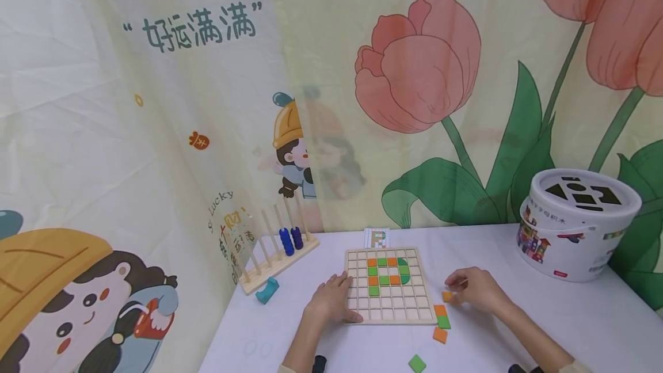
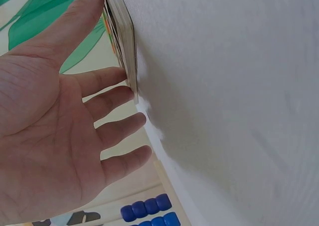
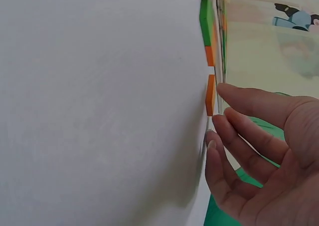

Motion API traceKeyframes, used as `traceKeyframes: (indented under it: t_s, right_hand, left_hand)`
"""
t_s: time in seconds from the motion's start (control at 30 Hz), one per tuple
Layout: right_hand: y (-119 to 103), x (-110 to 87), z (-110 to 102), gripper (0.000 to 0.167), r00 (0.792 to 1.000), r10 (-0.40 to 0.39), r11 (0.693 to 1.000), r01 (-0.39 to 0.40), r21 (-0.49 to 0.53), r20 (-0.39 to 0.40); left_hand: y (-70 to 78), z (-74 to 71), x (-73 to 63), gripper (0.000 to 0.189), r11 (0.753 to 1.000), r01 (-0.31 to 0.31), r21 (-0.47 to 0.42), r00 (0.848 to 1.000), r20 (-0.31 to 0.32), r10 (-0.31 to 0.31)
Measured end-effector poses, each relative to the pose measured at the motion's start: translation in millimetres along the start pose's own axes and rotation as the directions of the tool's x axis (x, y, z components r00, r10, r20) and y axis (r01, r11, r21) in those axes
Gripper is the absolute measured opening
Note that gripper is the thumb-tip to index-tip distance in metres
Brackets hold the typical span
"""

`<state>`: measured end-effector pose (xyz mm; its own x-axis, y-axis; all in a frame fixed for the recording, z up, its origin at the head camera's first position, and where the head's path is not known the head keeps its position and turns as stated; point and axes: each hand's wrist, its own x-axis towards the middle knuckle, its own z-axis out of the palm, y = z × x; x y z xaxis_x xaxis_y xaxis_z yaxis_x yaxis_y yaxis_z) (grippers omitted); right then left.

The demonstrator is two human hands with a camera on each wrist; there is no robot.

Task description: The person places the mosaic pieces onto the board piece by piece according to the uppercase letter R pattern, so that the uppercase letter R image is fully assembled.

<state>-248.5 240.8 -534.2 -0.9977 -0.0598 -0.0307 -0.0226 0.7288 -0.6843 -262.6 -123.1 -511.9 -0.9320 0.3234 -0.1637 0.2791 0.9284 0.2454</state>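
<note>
A wooden grid board (image 1: 401, 314) lies on the table with orange and green tiles (image 1: 373, 271) set in it in a P shape, its curved corners dark green. My left hand (image 1: 331, 299) rests at the board's left edge, thumb near the lower corner. In the left wrist view its fingers (image 2: 117, 131) are spread, two reaching the board's side. To the right of the board, my right hand (image 1: 479, 289) hovers with bent fingers beside a loose orange square tile (image 1: 447, 297). The right wrist view has the thumb right at that orange tile (image 3: 211, 95), fingers apart from the thumb.
Loose orange and green tiles (image 1: 442, 322) lie right of the board, a green one (image 1: 417, 363) nearer the front. A pattern card (image 1: 376, 238) is behind it. At left stand a peg rack (image 1: 282, 258) with blue beads and a teal arch block (image 1: 267, 290); a white bucket (image 1: 575, 229) is back right.
</note>
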Motion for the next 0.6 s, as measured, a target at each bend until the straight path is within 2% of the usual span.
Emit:
traceKeyframes:
  t_s: [0.27,0.6]
  right_hand:
    - [-0.6,-3.0,3.7,0.03,1.0,-0.026,0.999,0.026,-0.045,0.002]
    - [-1.4,0.6,7.8,0.029,1.0,-0.011,0.998,0.011,0.055,0.002]
  left_hand:
    - [-1.1,0.6,0.2,0.099,1.0,-0.013,0.01,1.0,0.007,0.013]
    - [0.1,-0.3,-0.5,0.1,1.0,-0.002,0.008,1.0,0.009,0.002]
